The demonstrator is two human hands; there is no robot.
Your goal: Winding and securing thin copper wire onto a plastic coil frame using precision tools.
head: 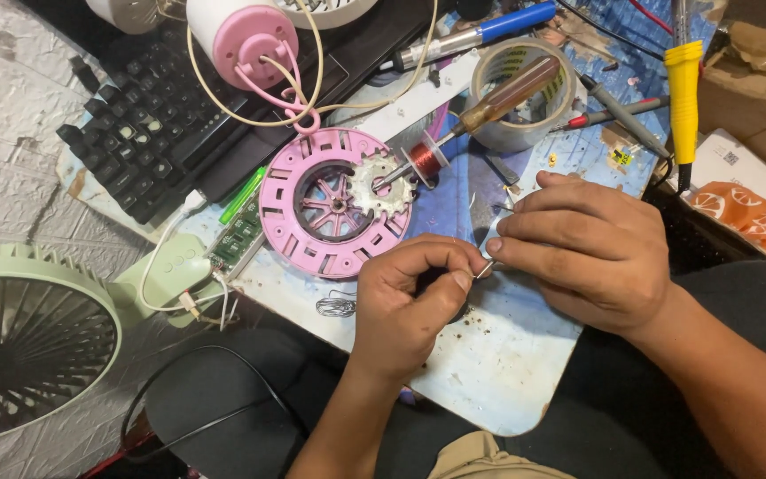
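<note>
My left hand (410,302) and my right hand (591,253) meet over a white work board (507,364). Their fingertips pinch a small thin metal piece (483,268) between them. Just left of the hands lies a round pink fan housing (334,202) with a spoked hub and a white toothed part inside. A small spool of copper wire (425,158) sits by its upper right edge. A bent metal clip (336,307) lies on the board below the housing.
A brown-handled screwdriver (498,99) rests across a tape roll (525,89). A black keyboard (148,133) lies at the upper left, a pale green fan (33,341) at the lower left with a green circuit board (239,239). A yellow-handled tool (684,89) stands at right.
</note>
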